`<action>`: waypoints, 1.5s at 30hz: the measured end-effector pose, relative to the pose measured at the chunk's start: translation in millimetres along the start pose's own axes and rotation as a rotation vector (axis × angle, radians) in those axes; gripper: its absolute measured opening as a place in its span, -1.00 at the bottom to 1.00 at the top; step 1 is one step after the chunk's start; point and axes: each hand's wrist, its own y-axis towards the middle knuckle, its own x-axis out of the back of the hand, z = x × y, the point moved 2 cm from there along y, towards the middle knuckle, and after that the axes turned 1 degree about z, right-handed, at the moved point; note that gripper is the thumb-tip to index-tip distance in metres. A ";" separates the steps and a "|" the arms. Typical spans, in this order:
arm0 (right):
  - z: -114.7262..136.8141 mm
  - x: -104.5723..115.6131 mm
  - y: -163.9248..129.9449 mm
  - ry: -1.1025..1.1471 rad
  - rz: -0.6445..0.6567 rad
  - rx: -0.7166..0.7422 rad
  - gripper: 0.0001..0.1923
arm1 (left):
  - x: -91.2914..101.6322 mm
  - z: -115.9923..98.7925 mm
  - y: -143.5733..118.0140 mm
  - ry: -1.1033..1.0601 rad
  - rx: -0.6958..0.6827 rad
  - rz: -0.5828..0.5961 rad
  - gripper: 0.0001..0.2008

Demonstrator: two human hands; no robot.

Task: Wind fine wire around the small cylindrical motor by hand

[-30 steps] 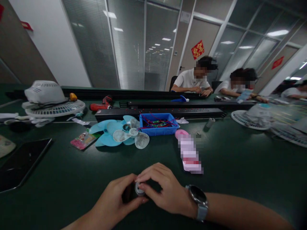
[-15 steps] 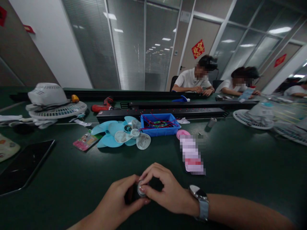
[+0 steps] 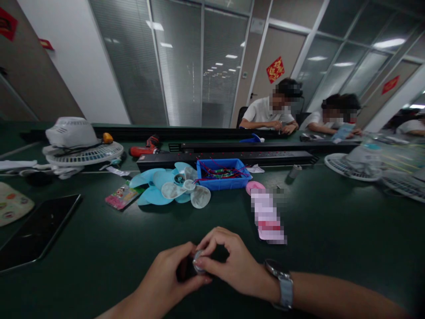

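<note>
Near the front of the green table, my left hand [image 3: 168,274] curls its thumb and fingers around a small round silver piece [image 3: 198,261]. Thumb and fingertips of my right hand [image 3: 229,261] pinch the top of that same piece. Most of it is covered by my fingers, so its full shape and exact kind cannot be made out. A watch with a grey strap [image 3: 286,290] is on my right wrist. Beyond my hands lie blue and clear fan blades [image 3: 159,179], and a blue bin [image 3: 226,182] filled with wires and green circuit boards.
A dark tablet [image 3: 40,232] lies left. A pink item [image 3: 267,217], partly blurred out, and a small metal cylinder [image 3: 295,171] lie right. Behind are a fan [image 3: 83,153], a red drill [image 3: 144,149] and long black bars [image 3: 229,158]. Several people sit across the table.
The whole view has shifted slightly, so things sit a little farther right. Both hands keep their grip, and the silver piece looks turned a little.
</note>
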 end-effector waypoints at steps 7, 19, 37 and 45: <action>-6.3 2.5 -1.8 0.001 0.022 -0.054 -0.77 | 0.5 0.1 1.7 -0.033 0.024 -0.004 -0.70; 6.1 9.0 -1.5 -0.127 0.062 0.086 -0.88 | 2.0 -3.0 -0.4 -0.060 0.007 -0.019 -0.73; 7.5 7.7 0.1 -0.232 0.118 0.147 -0.90 | 1.2 -4.5 0.6 -0.065 0.021 -0.018 -0.72; 6.6 7.5 1.3 -0.173 0.083 0.050 -0.93 | 0.3 -1.5 1.0 -0.065 0.004 -0.031 -0.72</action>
